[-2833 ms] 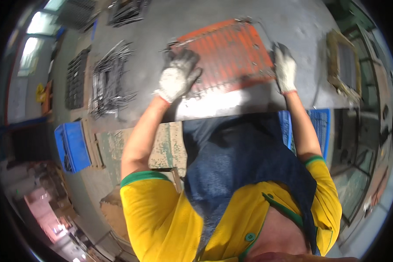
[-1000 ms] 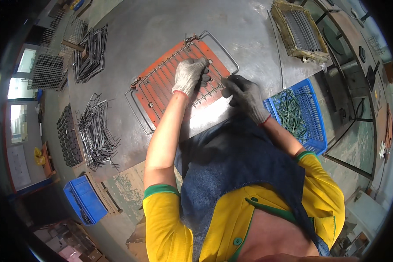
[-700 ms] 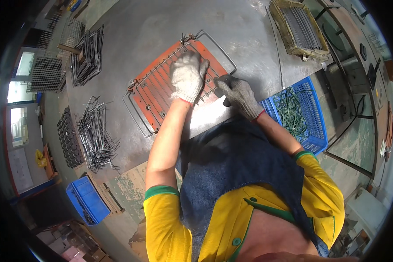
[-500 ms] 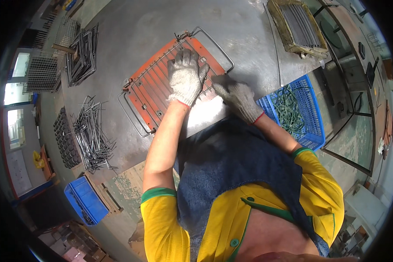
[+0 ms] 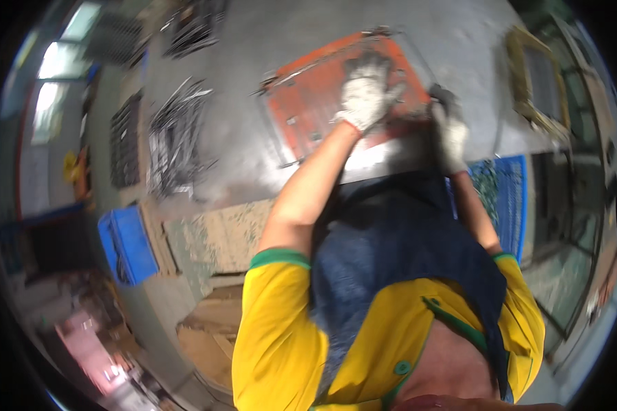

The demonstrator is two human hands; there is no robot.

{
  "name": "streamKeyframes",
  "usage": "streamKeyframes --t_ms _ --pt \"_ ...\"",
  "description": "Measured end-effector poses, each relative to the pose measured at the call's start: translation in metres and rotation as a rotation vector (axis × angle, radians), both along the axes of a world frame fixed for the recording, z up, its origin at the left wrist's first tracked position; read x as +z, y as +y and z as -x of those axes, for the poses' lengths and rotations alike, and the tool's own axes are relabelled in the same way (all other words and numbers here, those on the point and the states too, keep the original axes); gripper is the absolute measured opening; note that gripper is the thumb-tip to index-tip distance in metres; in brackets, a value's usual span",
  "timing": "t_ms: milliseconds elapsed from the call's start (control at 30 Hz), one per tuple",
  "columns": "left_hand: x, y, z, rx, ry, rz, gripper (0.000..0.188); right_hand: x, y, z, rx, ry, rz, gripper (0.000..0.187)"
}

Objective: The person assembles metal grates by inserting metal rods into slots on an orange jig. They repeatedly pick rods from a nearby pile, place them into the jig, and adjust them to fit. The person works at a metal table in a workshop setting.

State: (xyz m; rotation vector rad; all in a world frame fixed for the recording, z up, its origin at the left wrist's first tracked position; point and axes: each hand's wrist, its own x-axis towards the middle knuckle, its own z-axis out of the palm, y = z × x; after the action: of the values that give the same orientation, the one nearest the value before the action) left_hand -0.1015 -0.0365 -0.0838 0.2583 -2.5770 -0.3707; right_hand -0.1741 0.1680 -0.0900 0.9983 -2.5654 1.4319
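Observation:
The picture is smeared by motion. My left hand [image 5: 368,92], in a knitted work glove with dark fingertips, lies with fingers spread over an orange-red jig plate [image 5: 308,116]. Thin metal rods run along the plate's far edge, and a bent wire loop [image 5: 418,58] sticks out past its right end. Another wire loop [image 5: 271,130] shows beside the left end. Close to the plate's right edge is my gloved right hand [image 5: 451,130]. Its fingers point away from me and are too blurred to show whether they grip anything.
Bent wire pieces [image 5: 178,140] lie heaped on the grey metal table [image 5: 253,41] at left, with more frames [image 5: 192,27] behind. A yellowish box of rods [image 5: 541,82] stands at right. Green ties fill a blue basket [image 5: 511,198] near my right arm. A blue bin [image 5: 127,243] sits lower left.
My view has swung, so the table and plate appear shifted right and up. My left hand stays on the plate, fingers more spread; my right hand is now at the plate's right end.

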Motion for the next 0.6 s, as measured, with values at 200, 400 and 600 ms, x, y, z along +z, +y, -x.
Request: streamKeyframes --t_ms 200,400,600 --pt "0.053 -0.092 -0.095 0.465 0.135 -0.254 0.040 0.000 -0.006 -0.004 -0.070 -0.102 0.198 0.028" --pt "0.060 -0.232 -0.235 0.992 -0.521 0.306 0.028 -0.004 -0.006 -0.003 -0.091 -0.083 0.128 0.028" --pt "0.032 -0.267 -0.276 0.928 -0.716 0.274 0.019 0.002 -0.007 -0.006 -0.066 -0.122 0.129 0.028"
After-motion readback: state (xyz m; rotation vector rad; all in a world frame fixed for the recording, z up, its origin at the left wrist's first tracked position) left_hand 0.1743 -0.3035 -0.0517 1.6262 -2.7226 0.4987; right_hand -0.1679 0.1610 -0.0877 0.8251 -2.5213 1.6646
